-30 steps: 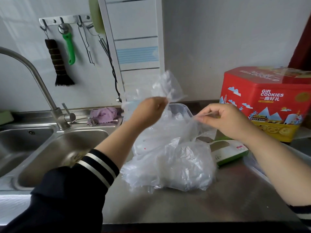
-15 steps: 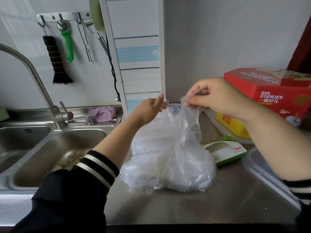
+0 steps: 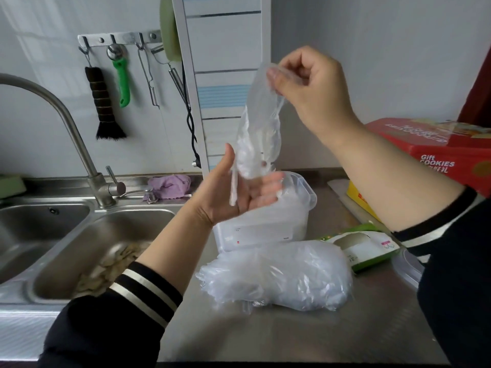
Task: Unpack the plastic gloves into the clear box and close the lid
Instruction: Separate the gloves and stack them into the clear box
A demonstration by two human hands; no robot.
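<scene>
My right hand (image 3: 310, 86) is raised high and pinches the top of a thin clear plastic bag (image 3: 259, 134) that hangs down. Below it, my left hand (image 3: 233, 192) lies palm up with straight fingers, touching the bag's lower end above the clear box (image 3: 300, 208). The box stands open on the steel counter and looks partly filled with white plastic. A heap of plastic gloves (image 3: 279, 277) lies on the counter in front of the box. The clear lid (image 3: 409, 269) sits at the right, partly hidden by my right sleeve.
A double steel sink (image 3: 87, 235) with a tap (image 3: 79, 144) lies to the left, scraps in its near basin. A green and white carton (image 3: 364, 247) lies right of the gloves. A red cookie tin (image 3: 435, 152) stands at the back right. Tools hang on wall hooks.
My right hand has risen higher, lifting the clear bag fully off the glove heap. My left hand has turned palm up beneath the bag. The camera view has tilted slightly.
</scene>
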